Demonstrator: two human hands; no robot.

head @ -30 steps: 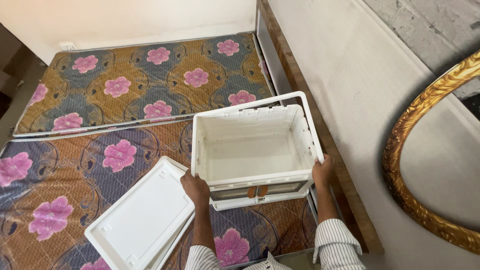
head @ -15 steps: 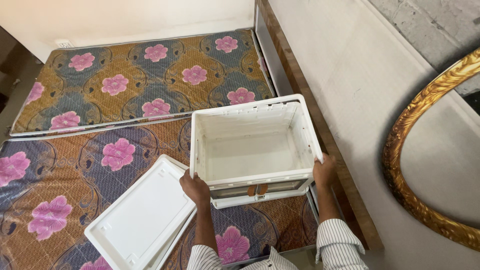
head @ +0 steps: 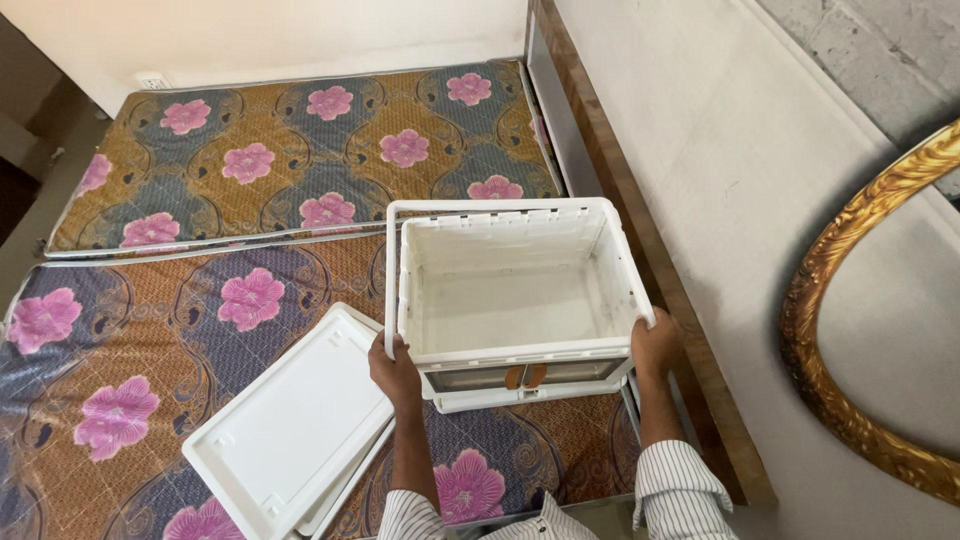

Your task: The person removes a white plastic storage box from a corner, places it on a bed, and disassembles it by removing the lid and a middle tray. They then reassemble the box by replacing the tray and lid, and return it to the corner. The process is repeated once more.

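Observation:
An open white plastic crate stands on a flowered mattress, empty inside, with a small brown latch on its near face. My left hand grips the crate's near left corner. My right hand grips its near right corner. A flat white lid lies on the mattress just left of my left arm, with a second white panel showing under its edge.
A second flowered mattress lies further back by the white wall. A brown wooden bed edge runs along the right of the crate. A gold oval mirror frame leans at the far right on the pale floor.
The crate has levelled out and now sits squarer to me; both hands stay on its near corners. The lid has not moved.

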